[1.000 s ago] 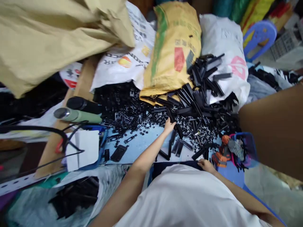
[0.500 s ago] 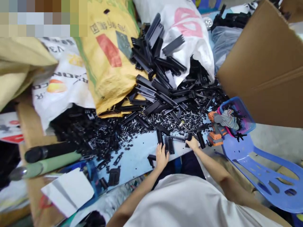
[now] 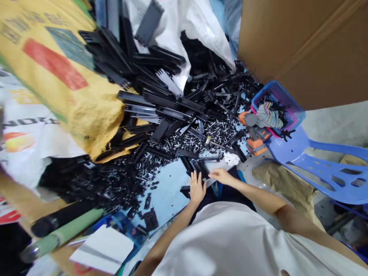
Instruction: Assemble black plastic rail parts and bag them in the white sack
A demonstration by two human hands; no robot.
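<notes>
In the head view my left hand (image 3: 197,189) lies nearly flat with its fingers stretched out. Its fingertips rest at the near ends of black plastic strips (image 3: 201,168) lying side by side at the table's front edge. My right hand (image 3: 222,176) is just right of these strips, thumb and fingers drawn together in a pinch. Whatever may be between them is too small to make out. A short black piece (image 3: 185,191) lies left of my left hand. Behind the strips are heaped small silver and black pins (image 3: 220,132) and a thin rod tool with a brass-coloured head (image 3: 207,140).
Black strips spill from yellow (image 3: 94,111) and white sacks (image 3: 198,23). An orange cordless drill (image 3: 255,147) stands by a blue-pink basket (image 3: 297,111) on a blue plastic chair (image 3: 290,145). A cardboard box (image 3: 299,53) rises at right; a green tube (image 3: 74,226) lies left.
The view has shifted and tilted. My right hand has moved left, away from the dark piece it was touching, to the strips beside my left hand. A white object now shows at right.
</notes>
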